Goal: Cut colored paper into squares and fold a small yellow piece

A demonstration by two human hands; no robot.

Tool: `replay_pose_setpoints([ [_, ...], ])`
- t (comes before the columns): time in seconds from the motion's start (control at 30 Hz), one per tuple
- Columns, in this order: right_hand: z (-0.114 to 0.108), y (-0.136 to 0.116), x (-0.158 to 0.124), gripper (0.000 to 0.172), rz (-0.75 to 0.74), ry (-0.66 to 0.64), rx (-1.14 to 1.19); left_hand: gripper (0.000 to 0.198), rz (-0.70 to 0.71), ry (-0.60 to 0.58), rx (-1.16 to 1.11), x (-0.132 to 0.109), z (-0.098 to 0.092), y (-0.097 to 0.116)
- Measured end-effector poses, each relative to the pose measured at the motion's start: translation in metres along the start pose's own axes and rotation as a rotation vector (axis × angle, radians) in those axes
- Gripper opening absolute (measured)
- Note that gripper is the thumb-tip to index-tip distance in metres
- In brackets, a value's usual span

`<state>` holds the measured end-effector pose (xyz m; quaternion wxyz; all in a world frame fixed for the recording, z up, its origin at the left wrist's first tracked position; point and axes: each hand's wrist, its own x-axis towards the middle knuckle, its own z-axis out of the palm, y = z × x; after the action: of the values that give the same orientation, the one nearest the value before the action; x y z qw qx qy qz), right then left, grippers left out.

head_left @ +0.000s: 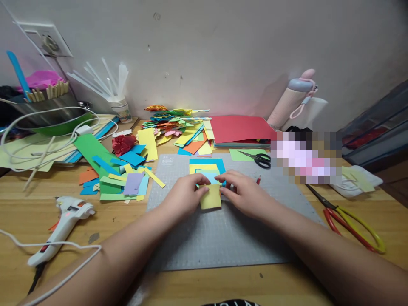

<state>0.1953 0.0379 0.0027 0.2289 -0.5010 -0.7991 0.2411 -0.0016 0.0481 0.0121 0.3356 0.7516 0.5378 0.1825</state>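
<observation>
A small yellow paper square [211, 197] is held up over the grey cutting mat [197, 242]. My left hand [188, 192] pinches its upper left corner, thumb in front and fingers behind. At the right edge of the same square, my right hand [242, 191] has thumb and fingers curled closed around it; its lower fingers are partly hidden. Just behind the hands lie a blue paper sheet [206, 161], a yellow sheet [194, 168] and a light blue piece [208, 176], stacked on the mat.
Paper scraps [134, 182] and a white glue gun [65, 225] with its cord lie left. Black scissors [259, 159] rest on the mat's far edge; red-and-yellow-handled scissors [350, 221] lie right. Behind are folded paper pieces [172, 121], a red sheet [240, 128] and a pink bottle [288, 102].
</observation>
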Motion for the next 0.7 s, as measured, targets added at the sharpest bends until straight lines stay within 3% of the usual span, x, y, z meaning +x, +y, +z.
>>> replay_pose_setpoints([
  [0.13,0.011,0.005,-0.007,0.044,0.009,-0.002,-0.023,0.020,-0.008,0.011,0.120,0.014,0.002,0.002],
  [0.27,0.020,0.008,-0.013,0.055,-0.026,0.002,-0.096,0.037,-0.058,-0.006,0.207,0.009,0.003,-0.002],
  [0.43,0.022,0.005,-0.012,0.055,-0.032,0.015,-0.067,0.026,-0.062,-0.013,0.211,-0.002,0.005,-0.001],
  [0.53,0.021,0.002,-0.012,0.044,-0.034,0.029,0.034,0.016,-0.042,-0.072,0.148,-0.009,0.005,0.003],
  [0.63,0.016,0.001,-0.012,0.005,0.010,-0.020,0.172,0.013,-0.013,-0.066,-0.014,-0.012,0.003,0.002],
  [0.7,0.012,0.004,-0.008,0.015,0.070,-0.024,0.243,0.014,-0.030,0.015,-0.155,-0.010,0.001,-0.002],
])
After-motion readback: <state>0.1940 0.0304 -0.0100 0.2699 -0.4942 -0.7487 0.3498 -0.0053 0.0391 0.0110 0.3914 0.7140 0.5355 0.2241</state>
